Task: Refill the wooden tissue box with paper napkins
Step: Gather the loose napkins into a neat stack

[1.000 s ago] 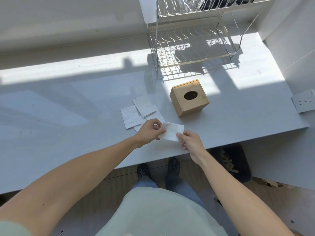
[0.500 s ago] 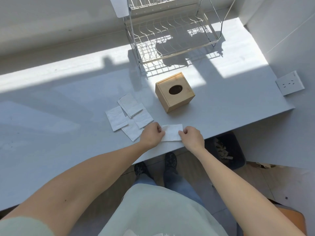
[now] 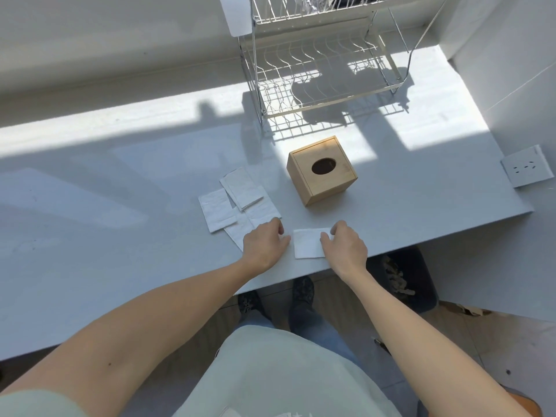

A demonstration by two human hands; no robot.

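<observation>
The wooden tissue box [image 3: 329,192] stands closed on the grey table [image 3: 120,236], its oval top opening dark. One folded white paper napkin [image 3: 307,245] lies flat near the table's front edge, in front of the box. My right hand [image 3: 344,249] has its fingertips on the napkin's right edge. Palm down, my left hand [image 3: 264,245] rests just beside the napkin's left edge, fingers loosely curled. Several more folded napkins [image 3: 240,200] lie overlapping to the left of the box.
A white wire dish rack [image 3: 325,70] stands behind the box at the back of the table. A wall socket [image 3: 528,170] sits on the right wall. A dark bin [image 3: 403,284] stands on the floor under the table's front right.
The napkin, held up between both hands a second ago, now lies flat on the table. My left hand has drawn back off its left edge.
</observation>
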